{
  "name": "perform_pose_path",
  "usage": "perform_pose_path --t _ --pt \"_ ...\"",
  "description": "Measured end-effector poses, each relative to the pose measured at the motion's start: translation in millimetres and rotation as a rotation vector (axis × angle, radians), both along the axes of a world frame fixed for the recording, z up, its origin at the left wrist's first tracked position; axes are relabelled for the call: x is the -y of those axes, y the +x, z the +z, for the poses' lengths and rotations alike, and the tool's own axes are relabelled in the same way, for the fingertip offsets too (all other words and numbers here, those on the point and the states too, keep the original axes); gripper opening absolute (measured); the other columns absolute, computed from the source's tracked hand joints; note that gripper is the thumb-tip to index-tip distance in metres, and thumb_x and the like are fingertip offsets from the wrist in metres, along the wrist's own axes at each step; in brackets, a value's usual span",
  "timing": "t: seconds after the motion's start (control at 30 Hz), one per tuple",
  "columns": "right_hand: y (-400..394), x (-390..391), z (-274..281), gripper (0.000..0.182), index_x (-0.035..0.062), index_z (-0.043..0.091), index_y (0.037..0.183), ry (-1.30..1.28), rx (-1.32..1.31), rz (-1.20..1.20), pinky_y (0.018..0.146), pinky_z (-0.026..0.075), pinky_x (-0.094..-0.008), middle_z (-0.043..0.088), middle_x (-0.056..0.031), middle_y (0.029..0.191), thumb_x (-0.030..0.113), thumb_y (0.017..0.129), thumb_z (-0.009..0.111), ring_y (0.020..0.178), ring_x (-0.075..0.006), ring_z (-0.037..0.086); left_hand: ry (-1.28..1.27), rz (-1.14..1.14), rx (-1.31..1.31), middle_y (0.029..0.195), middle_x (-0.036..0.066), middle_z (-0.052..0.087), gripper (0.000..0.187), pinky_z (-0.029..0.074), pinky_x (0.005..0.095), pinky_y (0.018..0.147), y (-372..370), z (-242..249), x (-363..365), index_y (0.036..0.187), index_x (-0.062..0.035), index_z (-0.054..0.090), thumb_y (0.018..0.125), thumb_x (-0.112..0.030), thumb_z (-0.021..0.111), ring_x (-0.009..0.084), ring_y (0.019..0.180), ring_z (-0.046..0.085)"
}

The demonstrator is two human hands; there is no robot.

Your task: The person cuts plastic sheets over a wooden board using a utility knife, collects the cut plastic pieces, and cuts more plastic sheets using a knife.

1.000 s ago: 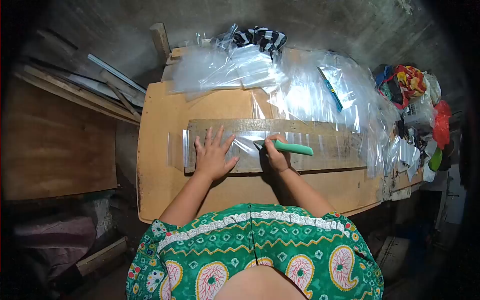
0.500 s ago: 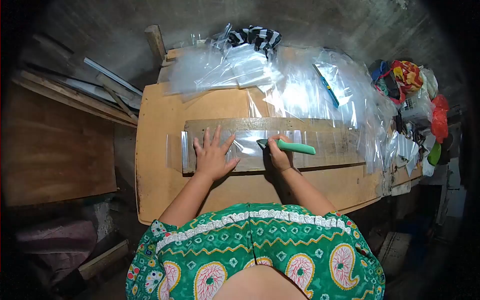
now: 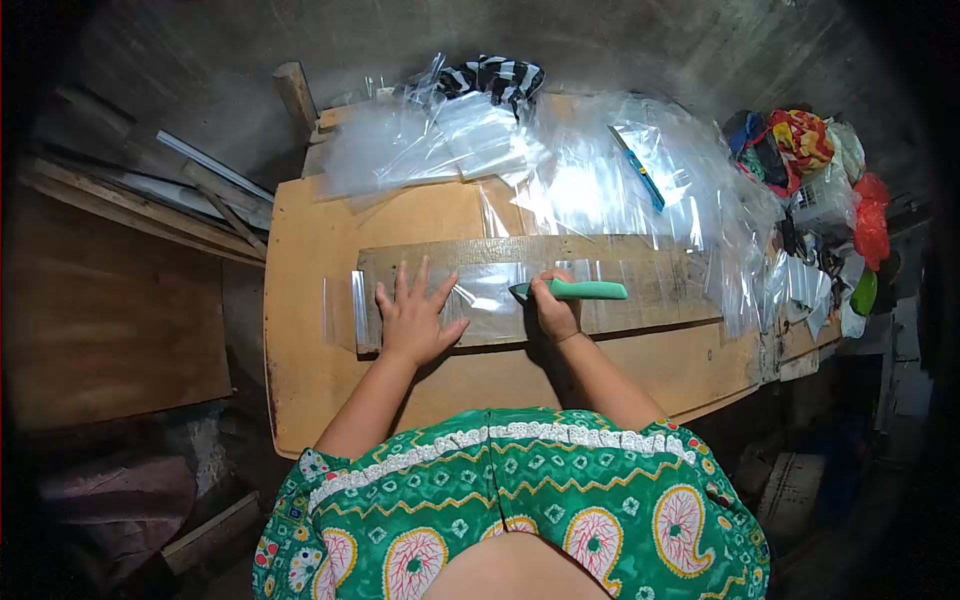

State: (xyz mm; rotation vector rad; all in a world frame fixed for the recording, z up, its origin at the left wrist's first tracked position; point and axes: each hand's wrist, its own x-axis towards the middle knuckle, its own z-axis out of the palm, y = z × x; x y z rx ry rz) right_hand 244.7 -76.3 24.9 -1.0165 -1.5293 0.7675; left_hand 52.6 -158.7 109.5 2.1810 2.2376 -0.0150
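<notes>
A long wooden board [image 3: 460, 250] lies on the tan table [image 3: 310, 400], with a strip of clear plastic film [image 3: 490, 290] stretched along it. My left hand [image 3: 413, 318] rests flat on the film near the board's left end, its fingers spread and nothing held in it. Near the middle of the board, my right hand [image 3: 555, 308] is closed around a green-handled knife [image 3: 592, 290]. Its dark blade points left and touches or nearly touches the film; the exact contact is too small to tell.
Piles of clear plastic sheets [image 3: 400, 150] cover the table's far side, with a teal cutter [image 3: 638, 168] on top. Black-and-white cloth [image 3: 490, 78] lies behind. At the right are a red plastic bag [image 3: 871, 222] and coloured cloths [image 3: 800, 140]. Timber planks [image 3: 140, 212] stand at the left.
The whole view has shifted slightly, with the table and piles appearing a little further left. Both hands keep nearly the same places on the board, and the knife handle looks slightly more level.
</notes>
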Motion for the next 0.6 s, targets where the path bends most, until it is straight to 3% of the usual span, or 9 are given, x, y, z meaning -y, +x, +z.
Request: perform_pose_path --t 0.13,0.2,0.43,0.53,0.6 --pt "-0.3 2.6 5.8 0.014 0.0017 0.050 0.064 -0.055 -0.018 0.010 0.059 0.038 -0.0361 0.051 -0.0130 0.065 0.012 0.071 0.057 0.064 -0.0290 0.050 0.006 -0.001 0.000 0.139 0.011 0.016 0.066 0.011 0.0626 0.093 -0.4 -2.5 -1.0 0.126 -0.0278 0.036 0.067 -0.048 0.058 0.0370 0.126 0.012" --pt "-0.7 2.8 2.3 0.014 0.0008 0.051 0.065 -0.116 -0.010 0.047 0.061 0.040 -0.0312 0.052 -0.0107 0.066 0.011 0.073 0.056 0.064 -0.0218 0.050 0.004 0.003 0.010 0.139 0.011 0.015 0.066 0.011 0.0628 0.093 -0.4 -2.9 -0.9 0.126 -0.0277 0.036 0.067 -0.048 0.058 0.0371 0.126 0.012" --pt "4.1 3.9 0.7 0.014 0.0008 0.051 0.067 -0.079 0.061 0.085 0.061 0.040 -0.0307 0.053 -0.0090 0.069 0.012 0.075 0.056 0.067 -0.0189 0.050 0.040 -0.009 0.038 0.138 0.012 0.017 0.065 0.012 0.0626 0.092 -0.5 -2.6 1.0 0.125 -0.0268 0.039 0.067 -0.047 0.058 0.0378 0.126 0.013" --pt "2.3 4.6 -1.3 0.013 0.0014 0.051 0.068 -0.153 -0.052 0.085 0.066 0.040 -0.0304 0.053 -0.0072 0.073 0.010 0.077 0.054 0.071 -0.0171 0.050 0.056 -0.014 0.057 0.137 0.013 0.018 0.064 0.013 0.0625 0.091 -2.5 0.0 0.4 0.124 -0.0261 0.040 0.067 -0.047 0.058 0.0382 0.125 0.015" --pt "0.4 4.6 1.2 0.013 0.0020 0.050 0.065 -0.241 -0.300 -0.006 0.063 0.040 -0.0286 0.054 -0.0070 0.067 0.009 0.075 0.054 0.067 -0.0162 0.050 0.061 -0.019 0.069 0.137 0.013 0.019 0.064 0.014 0.0625 0.091 -3.6 1.3 0.1 0.124 -0.0257 0.041 0.066 -0.047 0.059 0.0383 0.124 0.016"
